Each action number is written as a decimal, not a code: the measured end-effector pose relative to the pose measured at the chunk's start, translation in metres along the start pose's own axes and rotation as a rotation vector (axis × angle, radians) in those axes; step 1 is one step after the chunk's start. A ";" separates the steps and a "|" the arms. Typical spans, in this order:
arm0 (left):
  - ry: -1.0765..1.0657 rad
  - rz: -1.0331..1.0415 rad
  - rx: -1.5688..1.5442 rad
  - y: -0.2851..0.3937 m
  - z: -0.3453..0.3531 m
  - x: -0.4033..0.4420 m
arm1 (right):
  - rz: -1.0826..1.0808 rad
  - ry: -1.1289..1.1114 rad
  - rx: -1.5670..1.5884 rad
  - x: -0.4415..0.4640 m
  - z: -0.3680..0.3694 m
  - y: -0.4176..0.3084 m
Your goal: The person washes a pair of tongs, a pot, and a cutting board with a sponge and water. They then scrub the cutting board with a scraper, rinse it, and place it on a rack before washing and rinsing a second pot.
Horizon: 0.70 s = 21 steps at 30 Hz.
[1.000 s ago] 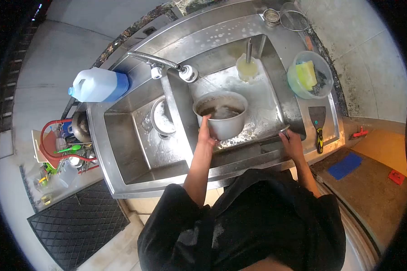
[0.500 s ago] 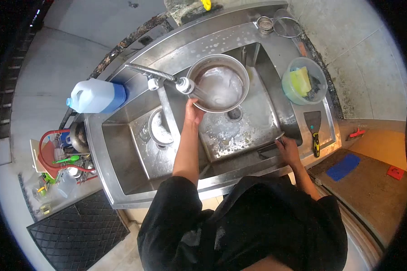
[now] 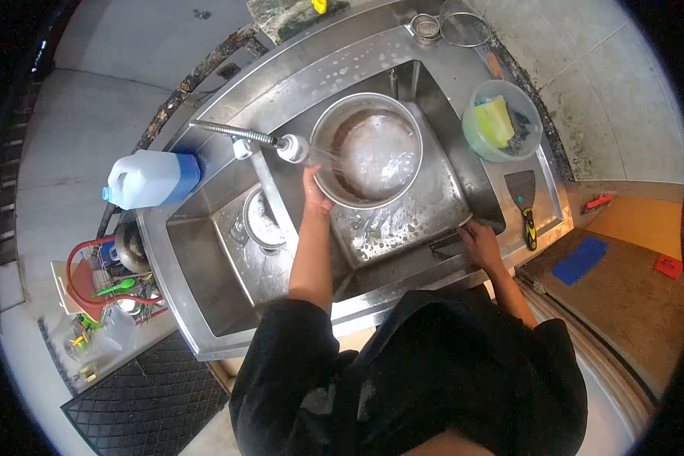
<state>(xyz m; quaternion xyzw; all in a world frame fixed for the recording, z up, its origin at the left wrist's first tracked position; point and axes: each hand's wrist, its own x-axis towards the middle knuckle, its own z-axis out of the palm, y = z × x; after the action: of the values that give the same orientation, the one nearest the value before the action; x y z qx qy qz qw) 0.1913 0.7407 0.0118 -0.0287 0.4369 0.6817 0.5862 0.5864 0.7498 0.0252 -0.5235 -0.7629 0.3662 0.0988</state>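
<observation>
My left hand [image 3: 317, 196] grips the left side of a round metal pot [image 3: 387, 156], held over the right basin with its open top tilted toward me. Water from the white faucet head [image 3: 292, 149] runs into the pot, where cloudy liquid shows. At the front right of the basin, my right hand [image 3: 479, 242] is closed round a small metal end or edge; what it belongs to is unclear. Wet specks lie on the metal surface [image 3: 403, 228] below the pot.
A second pot [image 3: 264, 220] with white foam sits in the left basin. Around the sink are a blue-and-white jug [image 3: 152, 180], a tub with sponges [image 3: 501, 121], a scraper [image 3: 526, 205], strainers [image 3: 464, 29] and a dish rack [image 3: 114, 277].
The pot has risen and moved under the faucet's stream, tilting toward me, and now shows more cloudy liquid. My left hand moved with it. My right hand stays near the basin's front right corner.
</observation>
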 end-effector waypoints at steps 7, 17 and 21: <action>0.071 0.232 0.148 -0.024 -0.032 -0.016 | 0.025 -0.029 0.022 0.002 -0.009 -0.012; 0.090 0.511 0.379 0.019 -0.047 -0.043 | -0.057 -0.041 0.022 0.012 0.007 0.003; 0.196 0.674 0.556 0.027 -0.027 -0.054 | -0.050 -0.068 0.064 0.012 0.007 -0.001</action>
<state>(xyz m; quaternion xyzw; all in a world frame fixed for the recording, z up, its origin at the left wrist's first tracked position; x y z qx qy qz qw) 0.1728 0.6834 0.0402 0.2096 0.6418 0.6855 0.2726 0.5766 0.7571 0.0178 -0.4881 -0.7666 0.4055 0.0984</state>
